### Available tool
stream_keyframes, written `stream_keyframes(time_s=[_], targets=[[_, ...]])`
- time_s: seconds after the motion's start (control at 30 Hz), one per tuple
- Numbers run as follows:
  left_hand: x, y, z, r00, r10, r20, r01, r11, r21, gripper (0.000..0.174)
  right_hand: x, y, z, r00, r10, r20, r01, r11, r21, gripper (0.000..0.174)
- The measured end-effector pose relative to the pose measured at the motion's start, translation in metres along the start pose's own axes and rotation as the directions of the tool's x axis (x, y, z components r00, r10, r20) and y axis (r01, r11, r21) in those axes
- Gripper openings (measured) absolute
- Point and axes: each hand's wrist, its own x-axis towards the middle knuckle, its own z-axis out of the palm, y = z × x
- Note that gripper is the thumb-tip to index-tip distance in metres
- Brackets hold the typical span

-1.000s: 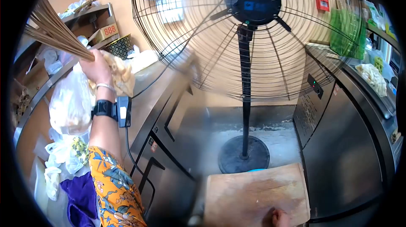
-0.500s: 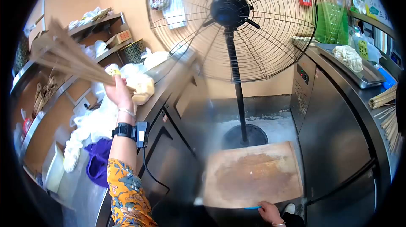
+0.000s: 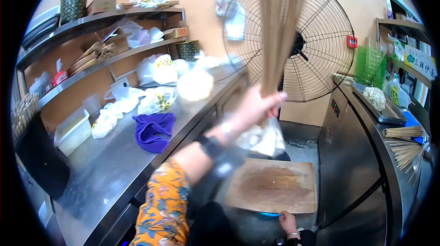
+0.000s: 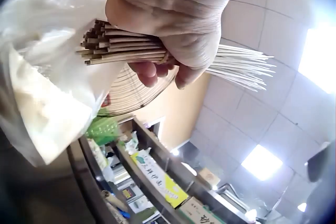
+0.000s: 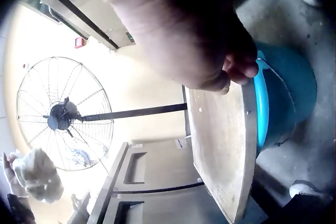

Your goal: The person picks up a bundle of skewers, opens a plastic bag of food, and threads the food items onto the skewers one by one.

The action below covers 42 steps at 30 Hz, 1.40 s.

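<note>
My left hand (image 3: 256, 106) grips a thick bundle of thin wooden skewers (image 3: 280, 35), which stands up from the fist, blurred in the head view. Below this hand hangs a clear plastic bag (image 3: 265, 139) with pale contents; in the left wrist view the bag (image 4: 47, 103) lies beside the skewers' blunt ends (image 4: 97, 44). A worn wooden cutting board (image 3: 270, 186) lies across the top of a blue bucket (image 5: 289, 95) on the floor. At the board's near edge, my right hand (image 3: 288, 223) has its thumb on the board and its fingers curled at the bucket's rim.
A black standing fan (image 3: 298, 46) stands ahead. The left steel counter (image 3: 105, 186) bears a purple cloth (image 3: 153, 131), several bags and a white tub (image 3: 72, 129). On the right counter are a metal tray (image 3: 385, 104) with white food and loose skewers (image 3: 405, 152).
My left hand has swung right from the left counter with the skewers, and the bag now hangs beyond the counter's edge. The head view has turned left. My right hand stays at the board's edge.
</note>
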Motion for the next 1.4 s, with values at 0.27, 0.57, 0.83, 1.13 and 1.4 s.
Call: stream_keyframes(time_s=[0.27, 0.57, 0.83, 1.13, 1.4], targets=[[-0.065, -0.199, 0.067, 0.967, -0.255, -0.014, 0.255, 0.962, 0.097, 0.018, -0.033, -0.007, -0.014, 0.994, -0.060, -0.088, 0.051, 0.994, -0.099, 0.019], [-0.274, -0.309, 0.084, 0.621, -0.779, 0.085, 0.730, 0.535, -0.425, 0.017, -0.088, 0.007, -0.007, 0.960, -0.184, 0.213, 0.251, 0.901, -0.353, 0.014], [-0.321, -0.275, 0.082, 0.635, -0.706, 0.314, 0.675, 0.309, -0.670, 0.026, -0.091, -0.046, 0.003, 0.957, 0.008, 0.290, 0.030, 0.992, -0.126, 0.031], [-0.339, -0.277, 0.067, 0.609, -0.725, 0.322, 0.630, 0.197, -0.751, 0.019, -0.045, -0.035, 0.052, 0.711, 0.602, 0.362, -0.618, 0.291, 0.730, 0.036], [-0.351, -0.280, 0.046, 0.666, -0.661, 0.346, 0.591, 0.184, -0.785, 0.014, 0.040, 0.042, 0.119, 0.723, 0.618, 0.308, -0.435, 0.061, 0.898, 0.041]])
